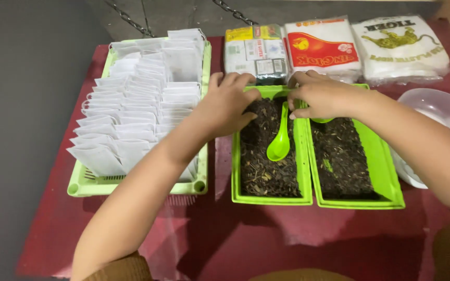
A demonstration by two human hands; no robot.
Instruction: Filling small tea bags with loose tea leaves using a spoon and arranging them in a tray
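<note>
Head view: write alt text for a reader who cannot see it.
Two bare hands, left hand and right hand, meet at the far end of two green trays of dark dried leaves on a red table; a green spoon lies in the left tray. A green basket of white paper sachets sits left, plastic packets behind.

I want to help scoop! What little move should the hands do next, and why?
Probably the right hand should close on the spoon handle and lift it. The spoon lies loose on the dry leaves in the left tray, its handle tip right by that hand's fingers, while the left hand rests on the tray's far corner.
</note>
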